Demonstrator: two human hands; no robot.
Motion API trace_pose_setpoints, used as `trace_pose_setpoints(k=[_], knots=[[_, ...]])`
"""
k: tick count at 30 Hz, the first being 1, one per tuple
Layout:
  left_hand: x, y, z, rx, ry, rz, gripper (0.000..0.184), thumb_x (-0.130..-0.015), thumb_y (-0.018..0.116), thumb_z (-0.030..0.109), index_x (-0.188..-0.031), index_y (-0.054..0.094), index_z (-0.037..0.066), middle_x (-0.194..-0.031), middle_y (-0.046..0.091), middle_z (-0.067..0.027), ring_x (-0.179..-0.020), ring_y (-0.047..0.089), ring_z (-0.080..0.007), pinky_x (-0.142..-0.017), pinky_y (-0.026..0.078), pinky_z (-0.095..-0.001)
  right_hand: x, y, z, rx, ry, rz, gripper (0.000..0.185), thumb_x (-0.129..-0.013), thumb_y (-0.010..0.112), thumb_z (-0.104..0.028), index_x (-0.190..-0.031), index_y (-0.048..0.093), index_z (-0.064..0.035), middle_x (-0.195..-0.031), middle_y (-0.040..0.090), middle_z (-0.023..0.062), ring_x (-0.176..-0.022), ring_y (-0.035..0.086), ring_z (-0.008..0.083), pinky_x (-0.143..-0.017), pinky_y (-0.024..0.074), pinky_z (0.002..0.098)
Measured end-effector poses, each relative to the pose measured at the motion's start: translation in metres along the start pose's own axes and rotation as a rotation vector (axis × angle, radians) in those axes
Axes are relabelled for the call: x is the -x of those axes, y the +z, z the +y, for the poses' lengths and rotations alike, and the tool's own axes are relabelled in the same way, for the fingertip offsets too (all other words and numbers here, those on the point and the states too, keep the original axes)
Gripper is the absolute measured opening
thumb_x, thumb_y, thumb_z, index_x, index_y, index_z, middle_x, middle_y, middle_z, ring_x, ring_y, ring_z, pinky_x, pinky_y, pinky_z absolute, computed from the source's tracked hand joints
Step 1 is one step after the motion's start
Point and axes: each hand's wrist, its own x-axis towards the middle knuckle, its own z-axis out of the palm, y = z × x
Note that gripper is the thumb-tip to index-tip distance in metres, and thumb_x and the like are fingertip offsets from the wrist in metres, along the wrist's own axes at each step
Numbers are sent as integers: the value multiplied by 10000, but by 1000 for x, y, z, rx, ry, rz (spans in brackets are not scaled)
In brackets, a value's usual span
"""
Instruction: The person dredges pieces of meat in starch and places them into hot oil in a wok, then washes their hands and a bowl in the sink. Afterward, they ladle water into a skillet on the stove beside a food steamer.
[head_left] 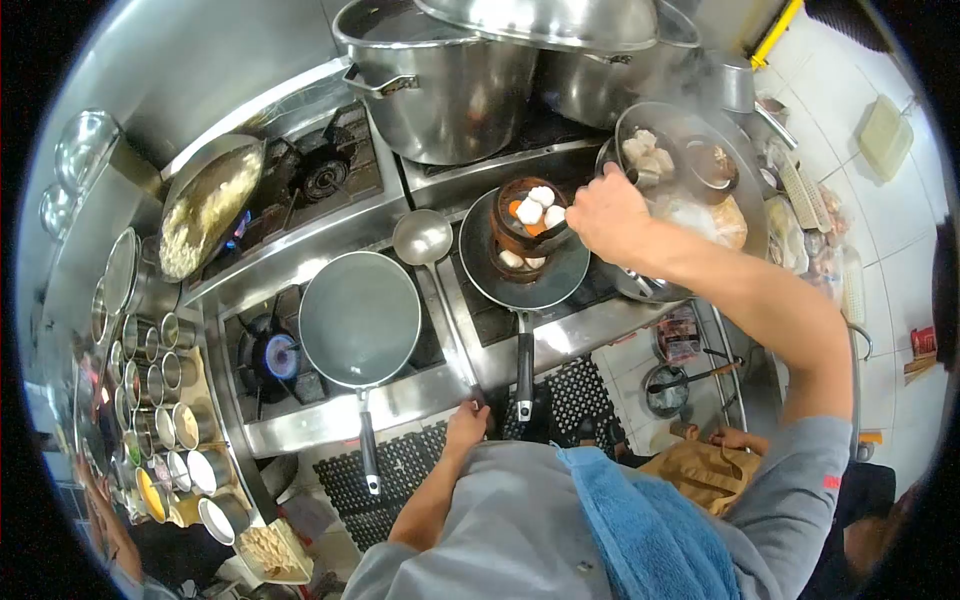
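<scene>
My right hand (610,215), fingers wrapped round a dark handle, is between the frying pan (473,265) and a steaming pot. The dark handle reaches toward a brown round vessel (505,238) above the pan; whether they are joined I cannot tell. White chunks (530,211) and orange pieces lie in that vessel, with more white pieces in the pan below. My left hand (467,425) is closed at the handle end of a long metal ladle (422,238). The ladle's bowl rests between the frying pan and a second grey pan (360,315).
Large stockpots (450,100) stand at the back. A tilted pan of pale food (215,205) sits over a flame at left. Another burner (282,356) burns beside the grey pan. Several metal containers (145,385) line the left side. Another person's hand (735,438) shows at lower right.
</scene>
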Motion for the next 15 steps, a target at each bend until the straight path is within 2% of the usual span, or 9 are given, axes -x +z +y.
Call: trace_pose_setpoints(k=[1,2,5,8,11,15], knots=[[4,-2,-2,-10,1,-1,401,-813,619,383,-954,632,8,-883,659,-206,-872,635,-362,-779,495,-418,-6,6,-5,2,-15,-28,124,-757,573,-161,-735,691,-127,-744,660,77,-771,642,217,-794,430,407],[5,-3,-5,-18,4,-2,407,-810,622,386,-966,631,10,-888,661,-200,-870,635,-361,-777,497,-415,-11,13,-7,72,-58,-45,145,-819,546,-186,-821,690,-163,-748,669,17,-722,643,176,-728,390,386],[11,-1,-26,60,54,-25,409,-811,622,382,-969,631,5,-915,662,-195,-894,629,-359,-799,492,-412,-21,30,-15,74,-75,-28,146,-818,548,-187,-817,691,-162,-740,666,13,-700,643,180,-728,390,393],[24,-9,-30,48,106,16,411,-816,620,375,-969,629,-6,-920,661,-195,-894,632,-345,-797,493,-409,-26,35,-23,70,-96,-108,146,-820,547,-187,-815,690,-162,-747,666,9,-725,646,182,-737,394,406],[22,-6,-40,39,95,6,406,-817,622,361,-963,628,-18,-919,660,-198,-887,635,-342,-794,495,-405,-27,44,-31,42,-77,-39,132,-781,560,-175,-743,683,-148,-707,650,35,-718,638,193,-766,407,395],[21,-1,-43,62,117,6,395,-813,627,341,-981,629,-16,-935,657,-203,-899,635,-341,-804,494,-396,-23,50,-42,57,-86,14,140,-804,546,-180,-785,681,-148,-739,647,28,-731,634,187,-756,394,412]])
